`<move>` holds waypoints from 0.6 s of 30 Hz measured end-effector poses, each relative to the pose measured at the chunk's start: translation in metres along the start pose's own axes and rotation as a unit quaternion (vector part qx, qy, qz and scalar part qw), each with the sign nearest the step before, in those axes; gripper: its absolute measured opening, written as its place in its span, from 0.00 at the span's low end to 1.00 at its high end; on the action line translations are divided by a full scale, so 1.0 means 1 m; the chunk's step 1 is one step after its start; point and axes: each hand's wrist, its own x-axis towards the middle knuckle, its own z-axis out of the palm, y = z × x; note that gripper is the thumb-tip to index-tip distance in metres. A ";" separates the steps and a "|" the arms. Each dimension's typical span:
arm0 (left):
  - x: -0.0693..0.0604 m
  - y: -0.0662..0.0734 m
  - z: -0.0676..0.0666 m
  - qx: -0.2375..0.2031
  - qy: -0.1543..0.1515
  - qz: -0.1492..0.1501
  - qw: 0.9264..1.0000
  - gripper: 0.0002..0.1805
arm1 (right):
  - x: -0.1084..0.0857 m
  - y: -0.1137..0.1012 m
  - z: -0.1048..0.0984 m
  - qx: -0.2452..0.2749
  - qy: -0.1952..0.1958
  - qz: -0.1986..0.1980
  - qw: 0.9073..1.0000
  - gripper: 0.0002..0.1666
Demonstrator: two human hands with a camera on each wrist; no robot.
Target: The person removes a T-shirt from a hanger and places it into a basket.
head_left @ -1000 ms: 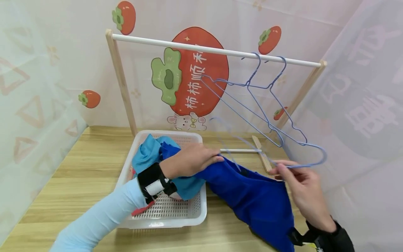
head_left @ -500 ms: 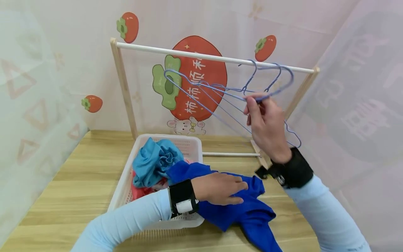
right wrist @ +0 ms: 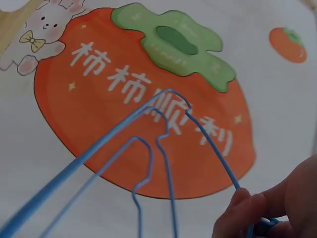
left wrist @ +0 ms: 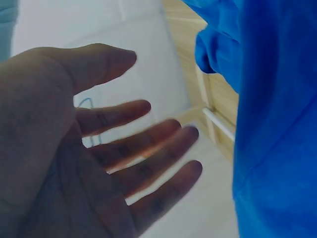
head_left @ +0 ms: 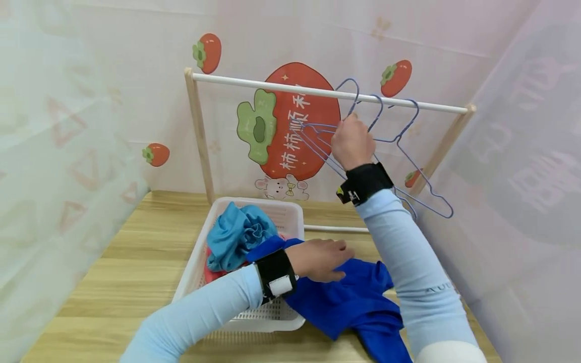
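Note:
My right hand (head_left: 354, 142) pinches a blue wire hanger (head_left: 356, 93) just below its hook, up at the white rail (head_left: 272, 86). In the right wrist view the fingertips (right wrist: 242, 208) close around the hanger's neck, and its shoulder wire (right wrist: 214, 146) slopes away from them. Whether the hook bears on the rail, I cannot tell. Lower down, my left hand (head_left: 320, 259) hovers or rests over a dark blue garment (head_left: 349, 302) spread beside the basket. Its fingers (left wrist: 163, 171) look loosely spread and hold nothing in the left wrist view, with the blue cloth (left wrist: 277, 124) beside them.
Two more blue hangers (head_left: 424, 174) hang to the right on the wooden-legged rack (head_left: 199, 136). A white basket (head_left: 188, 272) with light blue (head_left: 238, 234) and red clothes stands on the wooden table (head_left: 109, 282). A printed curtain closes the back and sides.
My right hand has lifted the hanger away from the blue garment and up to the rail. My left hand has let go of the garment, which now lies flatter on the table.

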 end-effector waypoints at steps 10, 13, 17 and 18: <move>0.022 0.000 0.021 -0.037 -0.080 -0.110 0.990 0.50 | -0.021 0.016 0.014 0.049 -0.025 -0.063 0.996 0.40; 0.022 0.001 0.025 -0.020 -0.105 -0.141 0.984 0.58 | -0.063 0.028 0.002 0.053 -0.014 -0.183 0.982 0.43; 0.024 0.007 0.028 -0.005 -0.127 -0.159 0.979 0.68 | -0.133 0.074 -0.009 0.036 -0.122 -0.326 0.937 0.36; 0.026 0.008 0.029 0.000 -0.132 -0.162 0.978 0.70 | -0.148 0.089 -0.010 0.032 -0.179 -0.326 0.928 0.36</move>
